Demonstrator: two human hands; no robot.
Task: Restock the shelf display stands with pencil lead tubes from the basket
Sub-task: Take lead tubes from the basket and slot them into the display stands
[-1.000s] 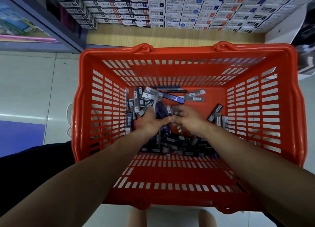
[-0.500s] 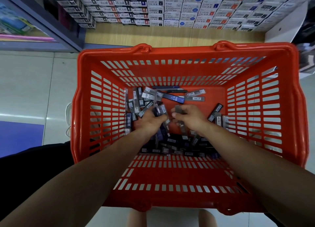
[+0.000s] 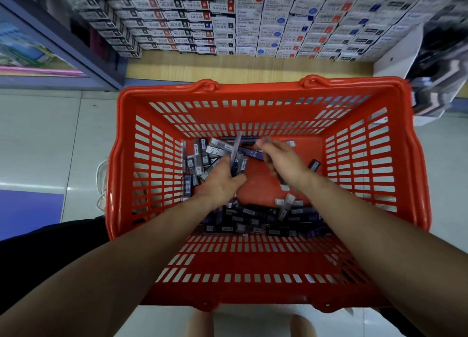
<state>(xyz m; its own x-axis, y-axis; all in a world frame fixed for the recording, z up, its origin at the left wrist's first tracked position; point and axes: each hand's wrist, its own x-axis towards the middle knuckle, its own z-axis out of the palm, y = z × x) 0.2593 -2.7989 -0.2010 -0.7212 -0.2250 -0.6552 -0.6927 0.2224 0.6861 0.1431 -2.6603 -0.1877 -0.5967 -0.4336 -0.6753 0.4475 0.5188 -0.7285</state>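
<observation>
A red plastic basket [image 3: 415, 174] sits on the floor below me with several dark pencil lead tubes [image 3: 255, 220] scattered over its bottom. My left hand [image 3: 221, 182] is inside the basket and grips a small bunch of lead tubes [image 3: 236, 159] that stick up from its fingers. My right hand [image 3: 281, 159] is a little to the right and further back, blurred; it seems to pinch a tube at its fingertips near the far wall. More tubes [image 3: 200, 159] lie at the left of the basket floor.
Stacked white and black boxes of pen refills [image 3: 253, 25] fill the low shelf beyond the basket, above a wooden ledge [image 3: 248, 69]. A grey cabinet [image 3: 63, 58] stands at the left. Pale floor tiles [image 3: 50, 139] surround the basket.
Both hands have lifted and moved toward the far wall of the basket. The left hand now holds its bunch of tubes upright, and the right hand has pulled away from it.
</observation>
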